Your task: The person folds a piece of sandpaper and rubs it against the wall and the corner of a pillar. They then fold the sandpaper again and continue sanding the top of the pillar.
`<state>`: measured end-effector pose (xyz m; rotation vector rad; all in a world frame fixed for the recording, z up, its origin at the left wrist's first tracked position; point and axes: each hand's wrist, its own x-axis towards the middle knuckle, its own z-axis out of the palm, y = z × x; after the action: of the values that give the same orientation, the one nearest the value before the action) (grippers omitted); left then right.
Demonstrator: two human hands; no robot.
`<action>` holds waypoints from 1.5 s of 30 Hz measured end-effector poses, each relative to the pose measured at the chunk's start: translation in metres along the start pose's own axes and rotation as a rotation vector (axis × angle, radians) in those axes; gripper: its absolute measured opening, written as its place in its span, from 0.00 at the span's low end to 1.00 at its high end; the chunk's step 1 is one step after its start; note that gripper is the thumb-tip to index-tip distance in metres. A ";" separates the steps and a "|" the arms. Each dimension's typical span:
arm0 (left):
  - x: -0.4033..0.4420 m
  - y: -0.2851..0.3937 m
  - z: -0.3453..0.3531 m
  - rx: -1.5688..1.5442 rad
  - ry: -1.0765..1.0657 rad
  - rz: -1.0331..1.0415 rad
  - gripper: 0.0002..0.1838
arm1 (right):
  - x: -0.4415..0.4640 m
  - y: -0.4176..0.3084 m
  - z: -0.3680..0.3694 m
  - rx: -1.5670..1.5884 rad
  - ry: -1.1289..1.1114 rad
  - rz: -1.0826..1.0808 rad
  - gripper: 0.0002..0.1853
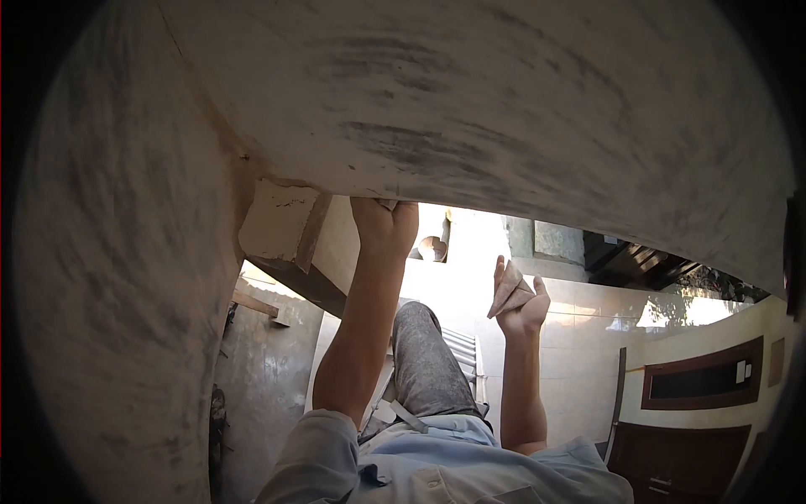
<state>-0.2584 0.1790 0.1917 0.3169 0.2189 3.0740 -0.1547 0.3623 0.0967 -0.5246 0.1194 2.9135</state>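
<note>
My left hand (384,220) is raised to the lower edge of the smudged, pale plaster surface (470,109). Its fingers pass behind that edge, and a small light piece shows between the fingers; what it is I cannot make out. Lower and to the right, my right hand (522,307) is held up in the air with a folded, greyish-brown sheet (510,290) between thumb and fingers. The sheet looks like sandpaper or cloth and touches nothing but the hand.
A metal ladder (464,353) stands below beside my leg. A plastered block (275,220) juts out at the left corner. Far below are a tiled wall (579,315), a dark wooden window frame (703,374), a brown door (680,462) and a wooden piece (254,303).
</note>
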 end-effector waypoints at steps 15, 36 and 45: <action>-0.017 -0.007 0.001 -0.003 -0.109 -0.015 0.19 | -0.011 -0.021 -0.088 -0.442 0.237 -0.034 0.30; -0.039 0.012 0.011 2.013 -0.256 1.074 0.25 | -0.053 0.030 -0.001 -1.139 -0.160 -0.005 0.20; -0.096 0.038 -0.010 1.646 -0.367 0.752 0.21 | -0.057 0.067 0.106 -1.732 -0.742 -1.076 0.18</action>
<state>-0.1675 0.1341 0.1679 1.0802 2.9880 2.2636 -0.1508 0.2991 0.2189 0.3439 -2.0039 1.2888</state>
